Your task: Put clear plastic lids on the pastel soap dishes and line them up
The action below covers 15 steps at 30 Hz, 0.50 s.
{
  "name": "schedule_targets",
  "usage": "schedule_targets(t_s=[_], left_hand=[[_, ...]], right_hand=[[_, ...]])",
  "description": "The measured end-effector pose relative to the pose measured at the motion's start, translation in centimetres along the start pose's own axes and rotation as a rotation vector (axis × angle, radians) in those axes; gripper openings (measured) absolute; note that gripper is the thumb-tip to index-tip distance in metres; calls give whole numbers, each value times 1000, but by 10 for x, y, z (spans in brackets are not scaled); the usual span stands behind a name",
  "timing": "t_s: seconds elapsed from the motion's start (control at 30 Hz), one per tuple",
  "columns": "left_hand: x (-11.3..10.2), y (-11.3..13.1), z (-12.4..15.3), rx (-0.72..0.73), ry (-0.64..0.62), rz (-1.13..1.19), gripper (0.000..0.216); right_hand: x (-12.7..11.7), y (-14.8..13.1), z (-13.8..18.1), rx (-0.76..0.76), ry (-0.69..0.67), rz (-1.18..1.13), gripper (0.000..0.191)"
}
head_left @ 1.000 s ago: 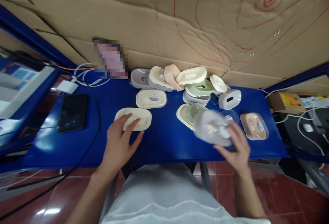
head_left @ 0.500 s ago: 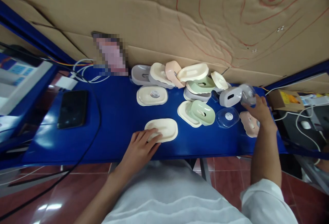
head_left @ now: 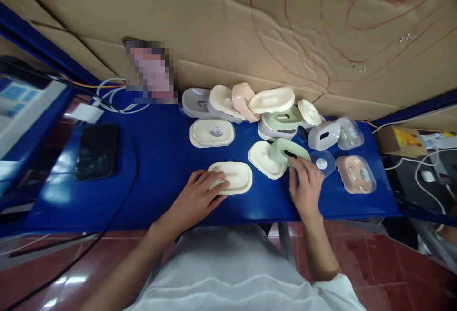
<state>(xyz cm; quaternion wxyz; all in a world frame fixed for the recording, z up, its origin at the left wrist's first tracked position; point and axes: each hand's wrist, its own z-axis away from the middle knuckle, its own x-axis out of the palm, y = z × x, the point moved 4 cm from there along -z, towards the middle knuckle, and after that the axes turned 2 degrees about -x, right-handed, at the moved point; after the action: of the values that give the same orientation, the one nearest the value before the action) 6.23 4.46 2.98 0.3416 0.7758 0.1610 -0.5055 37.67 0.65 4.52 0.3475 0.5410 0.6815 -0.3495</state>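
My left hand [head_left: 202, 194] lies over the left part of a cream oval plastic dish [head_left: 241, 177], fingers curled on top and thumb at its near edge. The dish rests on the blue table. My right hand [head_left: 307, 182] pinches the near right rim of a light green oval piece with a dark slot [head_left: 283, 148]. This green piece looks tilted and overlaps a wavy-edged cream piece [head_left: 266, 158]. Just right of my fingers lies a clear plastic cover [head_left: 326, 162] with a round label, partly hidden.
Along the cardboard backing sit several cream, grey, peach and green plastic pieces [head_left: 271, 100]. A labelled cream dish [head_left: 203, 132] lies left of them. To the right are a pink piece under a clear cover [head_left: 352, 173] and a grey slotted piece [head_left: 323, 135]. A black tablet [head_left: 96, 151] and cables lie left.
My right hand has left the clear cover at the far right and come left onto the green slotted piece, which has tilted. My left hand stays on the cream dish, which has shifted slightly right.
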Motion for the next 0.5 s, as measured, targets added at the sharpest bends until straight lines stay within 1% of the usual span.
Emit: schedule_targets(t_s=[0.03, 0.17, 0.23, 0.33, 0.4, 0.47, 0.5], left_hand=[[0, 1, 2, -16, 17, 3, 21], [2, 2, 16, -95, 73, 32, 18], [1, -2, 24, -120, 99, 28, 18], [-5, -13, 34, -188, 155, -44, 17], [-11, -17, 36, -264, 203, -129, 20], [-16, -13, 32, -293, 237, -184, 28], [-16, -7, 27, -275, 238, -190, 33]], right_hand=[[2, -5, 1, -22, -10, 1, 43], [17, -34, 4, -130, -156, 14, 41], [21, -42, 5, -141, -162, -2, 38], [22, -49, 6, -211, -188, -144, 40], [20, -52, 7, -268, -230, -262, 46], [15, -49, 8, -265, -223, -332, 55], [12, -46, 7, -244, -205, -342, 58]])
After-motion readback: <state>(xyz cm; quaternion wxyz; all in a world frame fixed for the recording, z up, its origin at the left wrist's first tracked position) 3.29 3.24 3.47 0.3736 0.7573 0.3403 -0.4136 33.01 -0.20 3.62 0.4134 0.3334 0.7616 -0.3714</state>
